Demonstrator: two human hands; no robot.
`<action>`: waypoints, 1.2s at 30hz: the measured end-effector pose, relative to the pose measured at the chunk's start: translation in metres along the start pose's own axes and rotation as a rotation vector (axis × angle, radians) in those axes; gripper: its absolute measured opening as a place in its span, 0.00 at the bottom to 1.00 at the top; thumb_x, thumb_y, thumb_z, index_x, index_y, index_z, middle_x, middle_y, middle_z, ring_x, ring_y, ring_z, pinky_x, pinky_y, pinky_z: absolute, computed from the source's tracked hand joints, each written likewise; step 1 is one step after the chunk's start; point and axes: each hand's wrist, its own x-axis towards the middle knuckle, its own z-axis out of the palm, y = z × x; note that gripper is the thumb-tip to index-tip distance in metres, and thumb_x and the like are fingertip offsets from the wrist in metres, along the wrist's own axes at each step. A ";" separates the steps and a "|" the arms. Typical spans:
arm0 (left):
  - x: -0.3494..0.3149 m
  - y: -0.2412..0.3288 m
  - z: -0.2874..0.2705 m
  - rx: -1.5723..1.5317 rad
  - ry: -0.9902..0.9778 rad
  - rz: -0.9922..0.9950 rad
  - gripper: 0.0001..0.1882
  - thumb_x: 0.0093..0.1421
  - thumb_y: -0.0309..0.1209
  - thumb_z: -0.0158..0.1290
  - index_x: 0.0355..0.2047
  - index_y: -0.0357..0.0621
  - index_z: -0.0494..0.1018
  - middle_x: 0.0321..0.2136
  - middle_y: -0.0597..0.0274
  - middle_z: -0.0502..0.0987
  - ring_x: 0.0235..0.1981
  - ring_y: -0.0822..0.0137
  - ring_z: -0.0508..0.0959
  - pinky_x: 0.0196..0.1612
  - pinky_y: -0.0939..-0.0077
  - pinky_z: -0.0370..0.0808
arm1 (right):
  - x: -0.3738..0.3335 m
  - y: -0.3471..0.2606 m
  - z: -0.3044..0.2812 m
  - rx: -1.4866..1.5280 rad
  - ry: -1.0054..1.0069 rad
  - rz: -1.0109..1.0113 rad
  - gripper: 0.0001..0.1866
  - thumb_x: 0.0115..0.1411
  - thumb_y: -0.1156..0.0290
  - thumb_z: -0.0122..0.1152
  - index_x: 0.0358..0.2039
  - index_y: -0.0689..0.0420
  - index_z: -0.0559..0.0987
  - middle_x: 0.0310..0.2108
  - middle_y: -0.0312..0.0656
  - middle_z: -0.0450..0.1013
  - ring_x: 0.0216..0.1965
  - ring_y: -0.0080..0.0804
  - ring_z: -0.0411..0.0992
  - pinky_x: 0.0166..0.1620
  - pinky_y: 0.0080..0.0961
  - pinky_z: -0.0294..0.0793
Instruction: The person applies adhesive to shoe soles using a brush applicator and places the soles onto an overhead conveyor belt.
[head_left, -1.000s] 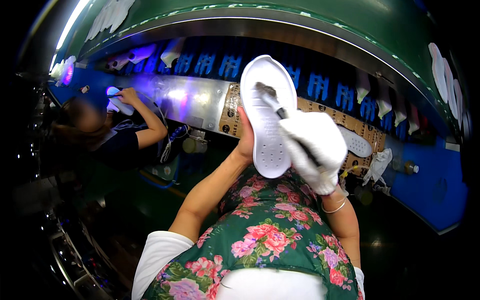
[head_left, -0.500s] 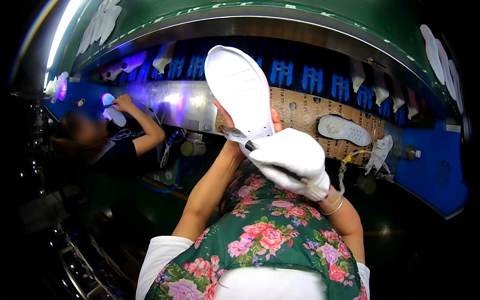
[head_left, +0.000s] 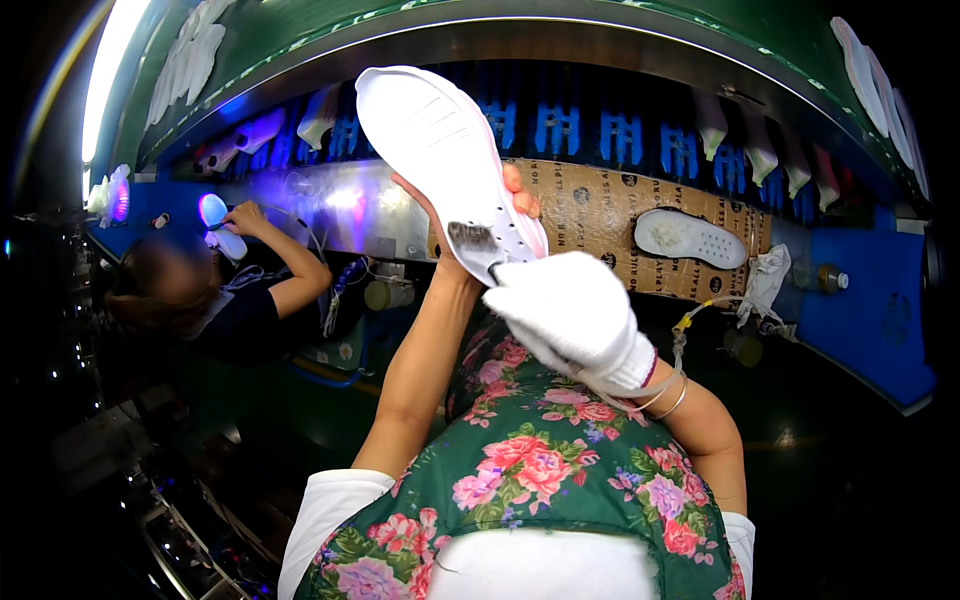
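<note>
Your bare left hand (head_left: 520,197) wraps a white sole (head_left: 430,130) from beneath, thumb along one edge, fingers curled over the other, holding it up in front of you. Your gloved right hand (head_left: 565,305) is closed around a brush (head_left: 472,238), its bristles over the sole's lower, perforated end. On the worktop (head_left: 350,205), a second sole (head_left: 690,238) lies on cardboard (head_left: 575,225) near a crumpled white cloth (head_left: 766,280); to your left a co-worker (head_left: 245,303) sits by a bright tube lamp (head_left: 115,80)

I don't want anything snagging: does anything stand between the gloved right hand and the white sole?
Just the brush, held in the right hand; its head lies over the near end of the sole. Nothing else visible stands between them.
</note>
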 end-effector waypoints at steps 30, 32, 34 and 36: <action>0.027 0.022 0.002 0.266 0.200 -0.652 0.53 0.57 0.75 0.37 0.67 0.45 0.60 0.42 0.30 0.76 0.34 0.35 0.82 0.35 0.43 0.83 | -0.008 -0.001 -0.022 0.068 -0.135 0.078 0.20 0.45 0.79 0.72 0.41 0.56 0.83 0.37 0.44 0.80 0.33 0.38 0.79 0.36 0.33 0.78; 0.033 0.020 0.012 0.573 0.260 -0.590 0.47 0.61 0.71 0.37 0.64 0.44 0.65 0.43 0.36 0.78 0.35 0.42 0.83 0.34 0.48 0.84 | -0.015 0.001 -0.014 -0.015 -0.122 0.034 0.21 0.43 0.79 0.71 0.42 0.56 0.83 0.37 0.45 0.80 0.34 0.40 0.79 0.36 0.33 0.78; 0.041 0.020 0.014 0.824 0.321 -0.607 0.42 0.64 0.67 0.38 0.62 0.43 0.69 0.44 0.42 0.79 0.37 0.50 0.84 0.33 0.52 0.85 | -0.016 0.000 -0.011 -0.071 -0.162 -0.047 0.21 0.43 0.80 0.70 0.42 0.57 0.83 0.37 0.47 0.80 0.34 0.40 0.79 0.37 0.33 0.78; 0.040 0.019 0.016 0.840 0.339 -0.591 0.40 0.65 0.65 0.39 0.60 0.44 0.70 0.45 0.46 0.80 0.40 0.56 0.84 0.36 0.61 0.86 | -0.013 -0.001 -0.011 -0.069 -0.179 -0.031 0.19 0.44 0.79 0.70 0.41 0.56 0.83 0.37 0.45 0.80 0.35 0.40 0.79 0.38 0.33 0.79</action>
